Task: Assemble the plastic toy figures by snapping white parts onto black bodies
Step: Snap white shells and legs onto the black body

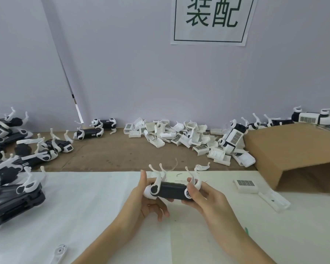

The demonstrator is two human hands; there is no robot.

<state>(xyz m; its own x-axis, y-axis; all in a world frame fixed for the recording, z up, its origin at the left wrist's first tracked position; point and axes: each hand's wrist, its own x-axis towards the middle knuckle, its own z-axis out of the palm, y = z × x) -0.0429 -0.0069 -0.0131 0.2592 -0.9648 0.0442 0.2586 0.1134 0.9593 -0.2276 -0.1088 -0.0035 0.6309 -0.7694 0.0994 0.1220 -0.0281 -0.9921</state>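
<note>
Wide white tabletop (84, 206) lies bare around the hands, with toy figures (17, 189) crowding the left edge and a cardboard box (293, 149) closing off the right. A heap of white parts (179, 136) sits against the back wall, well apart. Center stage: the left hand (145, 202) curls round one end of the black body (172, 191), the right hand (206, 197) grips the other end, white legs (160, 174) sticking upward. One loose white part (246, 185) lies near the right hand.

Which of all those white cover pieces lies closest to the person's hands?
The white cover lying alone on the white sheet, just right of the right hand, grille side up. The others sit heaped against the back wall.
</note>
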